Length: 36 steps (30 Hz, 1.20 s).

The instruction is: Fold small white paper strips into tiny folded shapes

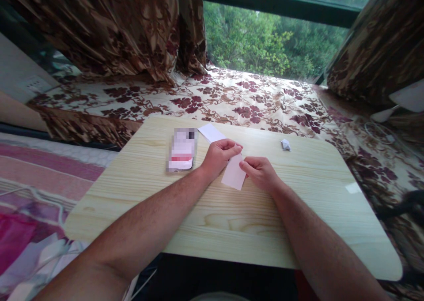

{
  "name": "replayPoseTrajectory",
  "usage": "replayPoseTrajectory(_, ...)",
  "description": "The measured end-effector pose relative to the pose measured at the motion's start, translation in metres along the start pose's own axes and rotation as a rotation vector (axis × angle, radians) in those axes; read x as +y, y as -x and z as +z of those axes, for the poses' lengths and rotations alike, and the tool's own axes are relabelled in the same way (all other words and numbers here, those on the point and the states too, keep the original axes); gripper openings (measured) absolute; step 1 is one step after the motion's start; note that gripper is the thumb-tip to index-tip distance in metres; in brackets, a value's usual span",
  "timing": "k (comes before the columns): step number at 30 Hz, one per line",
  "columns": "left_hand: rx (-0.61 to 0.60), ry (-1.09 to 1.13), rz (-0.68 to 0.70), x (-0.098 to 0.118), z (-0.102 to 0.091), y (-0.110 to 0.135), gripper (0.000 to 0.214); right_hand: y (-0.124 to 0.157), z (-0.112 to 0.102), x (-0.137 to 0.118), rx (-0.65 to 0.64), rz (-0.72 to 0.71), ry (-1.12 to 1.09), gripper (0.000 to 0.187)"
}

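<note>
Both my hands pinch one small sheet of white paper (233, 175) above the middle of the wooden table. My left hand (221, 154) has its thumb and fingers closed on the upper end of the sheet. On the right edge, my right hand (259, 170) grips it between thumb and curled forefinger. The sheet's lower end hangs toward me, slightly tilted. Behind my left hand lies another white paper (211, 133), flat and partly hidden by that hand. A pixel-blurred phone (181, 151) rests left of my left hand.
The pale wood table (212, 230) has rounded corners. A small crumpled white paper piece (285, 145) lies at its back right, and a white patch (353, 188) near its right edge. Beyond stands a ledge with floral cloth (248, 93) below a window. Cables (59, 204) hang at the left.
</note>
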<state>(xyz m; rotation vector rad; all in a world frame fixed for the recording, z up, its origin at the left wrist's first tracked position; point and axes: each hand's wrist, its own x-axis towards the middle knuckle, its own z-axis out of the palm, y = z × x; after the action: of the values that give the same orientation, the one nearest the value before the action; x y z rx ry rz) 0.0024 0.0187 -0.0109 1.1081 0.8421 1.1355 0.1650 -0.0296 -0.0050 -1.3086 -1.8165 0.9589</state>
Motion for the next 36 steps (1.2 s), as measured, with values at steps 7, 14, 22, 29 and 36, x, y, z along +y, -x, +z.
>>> replayPoseTrajectory(7, 0.029, -0.019, -0.003, 0.001, 0.001, 0.001, 0.031, 0.000, 0.001, 0.002, -0.006, 0.009, -0.004, 0.044)
replayPoseTrajectory(14, 0.078, -0.101, 0.056, 0.002, 0.003, 0.001, 0.028, -0.001, 0.000, 0.003, -0.012, 0.017, -0.029, 0.043)
replayPoseTrajectory(22, 0.089, -0.168, 0.065, 0.008, 0.005, 0.004, 0.030, -0.001, 0.001, 0.003, -0.023, 0.016, -0.028, 0.041)
replayPoseTrajectory(29, 0.118, -0.160, 0.079, 0.008, 0.008, 0.005, 0.026, -0.002, 0.000, 0.005, -0.026, 0.021, -0.017, 0.041)
replayPoseTrajectory(36, 0.064, -0.169, 0.079, 0.010, 0.005, 0.006, 0.030, -0.002, 0.000, 0.005, -0.040, 0.030, -0.039, 0.040)
